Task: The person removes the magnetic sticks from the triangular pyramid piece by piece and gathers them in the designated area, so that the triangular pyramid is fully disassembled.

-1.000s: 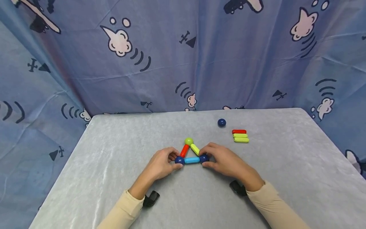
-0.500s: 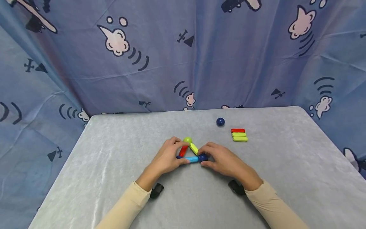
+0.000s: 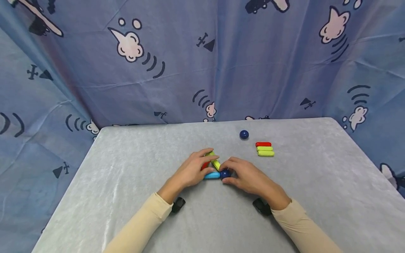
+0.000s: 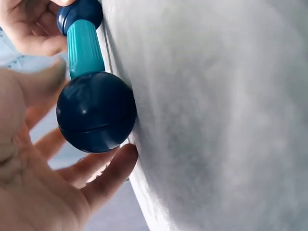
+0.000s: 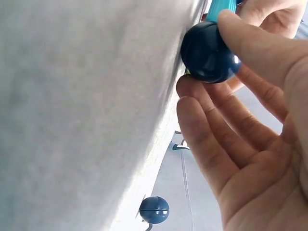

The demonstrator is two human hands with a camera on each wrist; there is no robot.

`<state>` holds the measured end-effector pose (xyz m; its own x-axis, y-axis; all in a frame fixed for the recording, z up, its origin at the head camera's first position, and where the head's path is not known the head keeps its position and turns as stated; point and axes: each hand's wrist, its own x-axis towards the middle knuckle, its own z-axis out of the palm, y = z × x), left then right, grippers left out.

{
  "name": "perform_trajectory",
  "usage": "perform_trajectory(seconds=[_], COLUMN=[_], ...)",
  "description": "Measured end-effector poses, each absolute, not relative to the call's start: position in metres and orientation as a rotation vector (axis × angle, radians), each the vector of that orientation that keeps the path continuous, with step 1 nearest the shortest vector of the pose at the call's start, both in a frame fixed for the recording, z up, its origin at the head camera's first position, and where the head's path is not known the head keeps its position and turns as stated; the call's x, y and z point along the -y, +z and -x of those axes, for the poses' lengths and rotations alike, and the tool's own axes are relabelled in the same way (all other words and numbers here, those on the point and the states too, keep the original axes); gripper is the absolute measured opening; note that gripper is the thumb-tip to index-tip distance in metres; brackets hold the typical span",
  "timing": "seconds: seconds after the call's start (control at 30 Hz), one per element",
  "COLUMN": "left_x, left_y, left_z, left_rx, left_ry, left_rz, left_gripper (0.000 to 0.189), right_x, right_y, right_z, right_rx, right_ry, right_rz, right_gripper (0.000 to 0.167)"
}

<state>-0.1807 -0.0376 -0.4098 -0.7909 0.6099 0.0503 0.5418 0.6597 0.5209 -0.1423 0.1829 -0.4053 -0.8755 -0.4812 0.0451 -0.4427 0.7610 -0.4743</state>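
A triangle of toy rods and balls lies on the table. Its light blue rod (image 3: 212, 175) joins two dark blue balls; a red rod (image 3: 205, 165) and a yellow-green rod (image 3: 216, 164) lead to a green ball (image 3: 210, 153). My right hand (image 3: 245, 175) pinches the right dark blue ball (image 5: 209, 53) between thumb and fingers. Over the triangle's left side reaches my left hand (image 3: 193, 170), fingers extended above the red rod and green ball, partly hiding both. The left dark blue ball (image 4: 96, 113) is hidden in the head view; left-hand fingers spread around it in the left wrist view.
Toward the back of the grey table (image 3: 142, 151) sits a loose dark blue ball (image 3: 244, 134). Near it lie a red rod (image 3: 263, 144) and two yellow-green rods (image 3: 265, 151), side by side. A patterned blue curtain (image 3: 183, 63) hangs behind the table.
My left hand has let go of the left dark blue ball and moved right and away over the triangle, toward the green ball. My right hand stays on its ball.
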Motion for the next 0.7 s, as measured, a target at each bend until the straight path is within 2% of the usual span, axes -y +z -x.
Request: perform_trajectory(seconds=[0.27,0.7], left_x=[0.0408,0.046], left_y=[-0.4108,-0.4147], left_z=[0.1795,0.1806], left_rx=[-2.692,-2.72], left_ry=[0.742,0.601], left_rz=[-1.069,-1.084], left_gripper=[0.036,0.046], right_x=[-0.1827,-0.182], right_y=[-0.4064,-0.4079], right_z=[0.1447,0.1439], right_rx=[-2.872,-2.872], right_ry=[-0.775,-0.767], right_rz=[0.778,0.717], right_gripper=[0.029,0.029])
